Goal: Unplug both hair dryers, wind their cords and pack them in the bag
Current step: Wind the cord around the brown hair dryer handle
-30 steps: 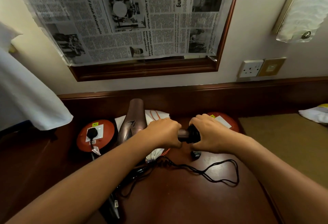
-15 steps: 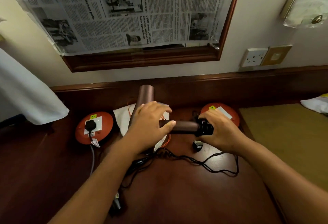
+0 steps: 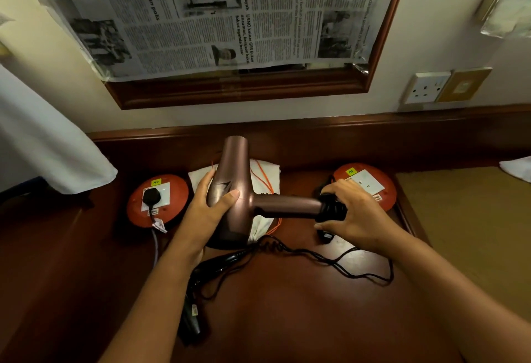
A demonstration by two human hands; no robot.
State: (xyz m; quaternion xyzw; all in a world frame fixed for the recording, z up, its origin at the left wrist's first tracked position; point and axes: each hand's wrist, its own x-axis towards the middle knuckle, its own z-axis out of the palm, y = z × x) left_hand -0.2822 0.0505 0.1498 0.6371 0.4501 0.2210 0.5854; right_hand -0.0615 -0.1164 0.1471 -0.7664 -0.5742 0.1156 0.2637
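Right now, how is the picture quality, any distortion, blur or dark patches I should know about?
Head view: wide-angle bending curves the mirror frame and wall edges; the newspaper print is soft toward the corners; the light is dim and warm, so the dark cord and the black dryer near the bottom sink into the wooden desk; the bronze hair dryer shows a mild sheen.

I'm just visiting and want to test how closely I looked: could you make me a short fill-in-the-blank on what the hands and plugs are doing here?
1. The left hand holds the hair dryer by its ____.
2. The right hand grips the black cord wound at the end of the ____.
3. The black plug sits in the ____ orange socket disc.

Missing words: barrel; handle; left
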